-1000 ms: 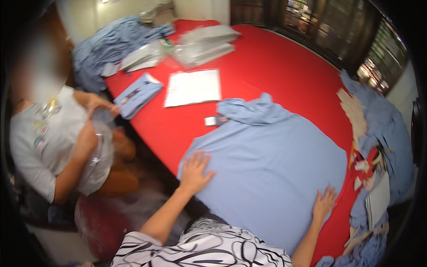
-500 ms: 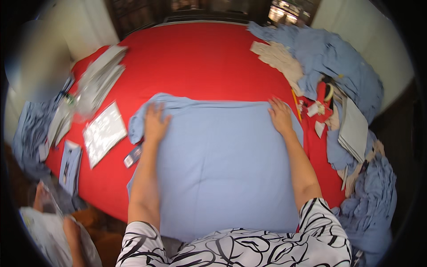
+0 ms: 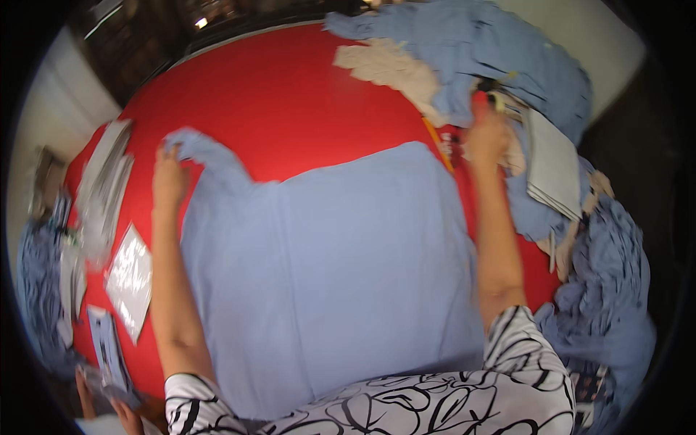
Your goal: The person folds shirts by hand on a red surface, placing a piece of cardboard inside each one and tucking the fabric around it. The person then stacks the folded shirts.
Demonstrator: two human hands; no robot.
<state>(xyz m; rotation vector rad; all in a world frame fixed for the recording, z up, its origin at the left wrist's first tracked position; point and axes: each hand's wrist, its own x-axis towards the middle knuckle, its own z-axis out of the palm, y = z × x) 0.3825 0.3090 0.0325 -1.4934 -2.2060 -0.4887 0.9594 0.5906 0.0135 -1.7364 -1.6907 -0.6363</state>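
Observation:
A light blue garment (image 3: pixel 348 261), likely a shirt, lies spread before me and reaches back to my body. Its sleeve-like corner (image 3: pixel 206 148) is lifted at the far left, pinched in the fingers of my left hand (image 3: pixel 171 177). My right hand (image 3: pixel 489 139) is off the cloth, over a cluster of small items at the right. A red thing (image 3: pixel 481 103) shows right at its fingertips. Motion smears those fingers, so whether they grip it does not show. A yellow pencil-like stick (image 3: pixel 438 145) lies just left of that hand.
A red cloth (image 3: pixel 275 94) covers the table. Clear packets (image 3: pixel 132 283) and a folded blue garment (image 3: pixel 109 348) lie left. Blue cloth (image 3: pixel 464 36), beige pieces (image 3: pixel 391 69) and grey-white sheets (image 3: pixel 551 163) crowd the right. Another person's hands (image 3: pixel 127 417) are at lower left.
My left hand has drawn the garment's far-left corner outward and up. My right hand has left the garment and moved right to the small items. The whole view has swung toward the right.

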